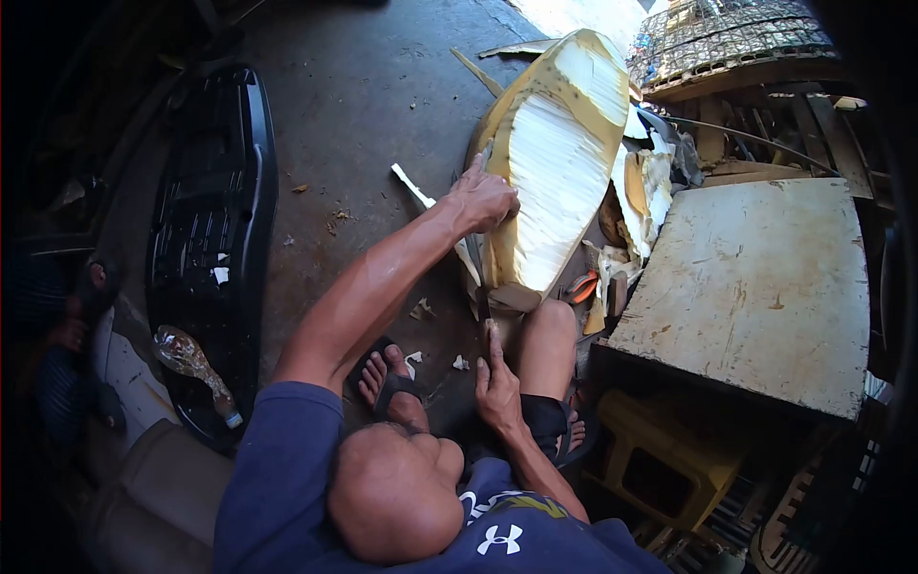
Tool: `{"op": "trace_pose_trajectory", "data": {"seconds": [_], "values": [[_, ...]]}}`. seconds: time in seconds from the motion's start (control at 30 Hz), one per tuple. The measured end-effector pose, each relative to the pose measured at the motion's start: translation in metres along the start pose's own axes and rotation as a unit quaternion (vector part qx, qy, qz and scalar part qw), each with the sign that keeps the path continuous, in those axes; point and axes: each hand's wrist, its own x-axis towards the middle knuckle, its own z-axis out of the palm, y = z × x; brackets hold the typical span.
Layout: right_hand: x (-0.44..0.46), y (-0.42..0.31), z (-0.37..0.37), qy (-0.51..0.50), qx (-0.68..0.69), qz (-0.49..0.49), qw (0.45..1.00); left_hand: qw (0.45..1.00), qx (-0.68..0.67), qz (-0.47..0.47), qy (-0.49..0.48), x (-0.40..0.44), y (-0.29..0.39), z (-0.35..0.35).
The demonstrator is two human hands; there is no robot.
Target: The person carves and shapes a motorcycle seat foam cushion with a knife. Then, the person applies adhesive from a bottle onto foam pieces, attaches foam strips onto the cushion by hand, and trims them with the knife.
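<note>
A long seat foam (pixel 564 182) stands in front of me, its skin yellowed and its wide cut face white and ridged. My left hand (pixel 483 199) grips its left side, thumb and fingers pressed against the foam. Lower down, my right hand (pixel 499 390) is closed round the handle of a knife (pixel 483 304). The dark blade points up along the foam's lower left edge, close below my left hand; its tip is hard to make out. A thin white foam strip (pixel 411 185) sticks out left of my left wrist. My knee touches or nearly touches the foam's lower end.
A black plastic seat base (pixel 210 230) lies at left, with a clear bottle (pixel 196 368) on it. Foam scraps (pixel 643 191) and an orange-handled tool (pixel 581 287) lie right of the foam. A worn board (pixel 755 287), a yellow crate (pixel 660 459) and a wire cage (pixel 732 43) stand at right.
</note>
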Motion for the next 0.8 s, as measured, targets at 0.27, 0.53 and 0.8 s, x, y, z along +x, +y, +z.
{"op": "trace_pose_trajectory", "data": {"seconds": [0.27, 0.53, 0.8], "values": [[-0.018, 0.046, 0.045, 0.088, -0.083, -0.082, 0.989, 0.998, -0.05, -0.003, 0.037, 0.001, -0.008, 0.008], [-0.008, 0.026, 0.037, 0.011, 0.004, -0.014, 1.0, 1.0, 0.004, -0.002, -0.023, 0.001, 0.0, -0.004], [0.014, 0.036, 0.045, 0.056, 0.015, -0.083, 0.995, 0.999, -0.054, 0.006, -0.004, -0.024, -0.001, -0.02]]}}
